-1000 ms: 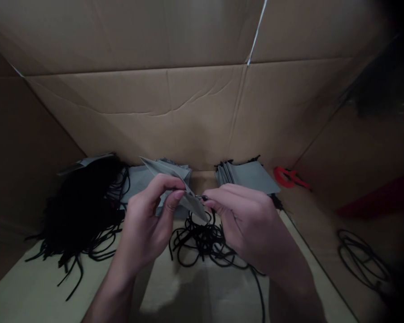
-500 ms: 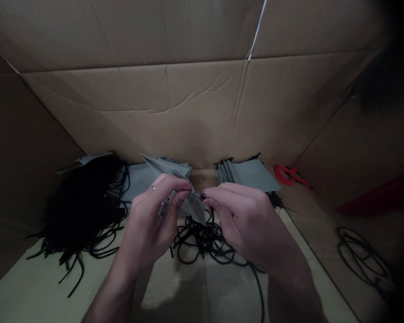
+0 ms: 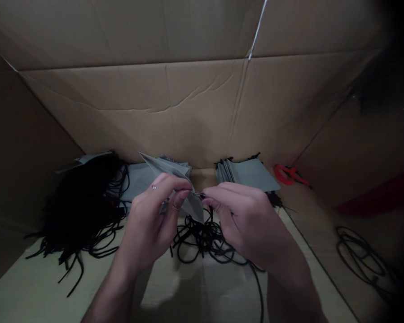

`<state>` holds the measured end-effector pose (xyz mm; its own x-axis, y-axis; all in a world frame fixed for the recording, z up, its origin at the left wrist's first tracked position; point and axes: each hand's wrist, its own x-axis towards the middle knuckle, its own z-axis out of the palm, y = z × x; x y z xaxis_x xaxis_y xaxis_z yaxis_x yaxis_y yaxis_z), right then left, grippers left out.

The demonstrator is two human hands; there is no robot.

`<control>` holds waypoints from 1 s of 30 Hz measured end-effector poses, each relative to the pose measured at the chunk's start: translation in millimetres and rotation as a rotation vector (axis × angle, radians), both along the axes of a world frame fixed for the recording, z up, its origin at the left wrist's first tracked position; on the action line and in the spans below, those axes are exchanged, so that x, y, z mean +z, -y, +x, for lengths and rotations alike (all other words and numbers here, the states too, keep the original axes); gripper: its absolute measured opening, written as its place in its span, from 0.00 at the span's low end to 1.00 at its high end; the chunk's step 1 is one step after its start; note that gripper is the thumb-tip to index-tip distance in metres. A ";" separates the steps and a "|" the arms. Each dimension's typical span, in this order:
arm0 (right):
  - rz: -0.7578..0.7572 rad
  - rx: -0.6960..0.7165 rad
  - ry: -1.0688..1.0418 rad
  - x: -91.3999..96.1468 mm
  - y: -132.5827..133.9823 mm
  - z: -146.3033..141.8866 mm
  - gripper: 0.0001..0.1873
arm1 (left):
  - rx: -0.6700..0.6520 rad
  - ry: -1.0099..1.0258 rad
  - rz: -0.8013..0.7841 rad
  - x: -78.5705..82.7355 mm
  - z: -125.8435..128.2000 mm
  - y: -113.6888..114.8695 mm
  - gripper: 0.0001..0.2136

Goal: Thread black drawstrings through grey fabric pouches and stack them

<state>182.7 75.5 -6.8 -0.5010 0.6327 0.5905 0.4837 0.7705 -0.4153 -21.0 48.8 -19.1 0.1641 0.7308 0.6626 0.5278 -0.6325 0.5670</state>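
Note:
My left hand [image 3: 155, 215] is closed, thumb and forefinger pinching the edge of a grey paper bag [image 3: 164, 167] that stands half open and tilted. From the right, my right hand [image 3: 245, 215] pinches the end of a black cord [image 3: 210, 214] against the bag's edge. A small shiny dark piece [image 3: 199, 195] shows between the fingertips of both hands; its exact form is too small to make out. Below the hands lies a tangle of black cords [image 3: 202, 235]. Fingers hide part of the bag.
A large heap of black cords [image 3: 84, 206] is at left. Flat grey bags [image 3: 134, 177] lie behind my left hand, and a stack of corded grey bags [image 3: 252, 174] behind my right. Red-handled scissors [image 3: 289, 175] and a loose cord coil [image 3: 360, 255] lie at right. Cardboard walls [image 3: 131, 89] enclose the back.
Both hands keep nearly the same pose and grip. The bag's upper corner has shifted very slightly left.

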 end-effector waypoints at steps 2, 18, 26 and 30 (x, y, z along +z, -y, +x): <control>-0.003 -0.002 0.001 -0.2 0.3 -0.3 0.17 | -0.002 -0.001 -0.002 -0.2 0.0 -0.1 0.08; -0.061 -0.012 0.035 -0.7 -0.7 -0.1 0.18 | -0.015 -0.037 0.078 0.7 1.3 -2.1 0.07; -0.139 -0.022 0.087 -0.5 -0.1 -1.4 0.16 | 0.020 -0.081 0.118 1.4 4.1 -4.8 0.07; -0.166 -0.041 0.083 -0.9 0.1 -1.5 0.15 | 0.027 -0.067 0.121 0.9 3.1 -4.0 0.07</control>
